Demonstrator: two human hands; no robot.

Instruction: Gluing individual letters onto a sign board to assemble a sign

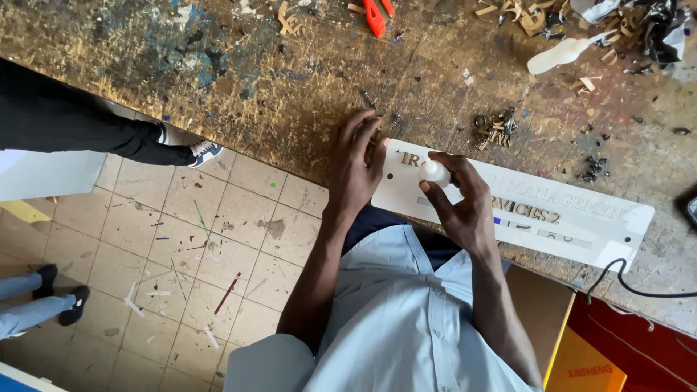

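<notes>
A long white sign board (581, 232) with wooden cut-out letters stuck on it lies along the near edge of the workbench (290, 80). My right hand (461, 203) is curled around a small white glue bottle (435, 172), its tip over the board's left end. My left hand (356, 163) rests at the board's left end, fingertips pinching a small wooden letter piece that is mostly hidden by the fingers.
Loose wooden letters (496, 128) lie beyond the board. A white bottle (559, 52), red-handled cutters (376, 14) and wood scraps sit at the far side. A black cable (624, 279) hangs at right. Other people's legs (109, 134) stand on the tiled floor.
</notes>
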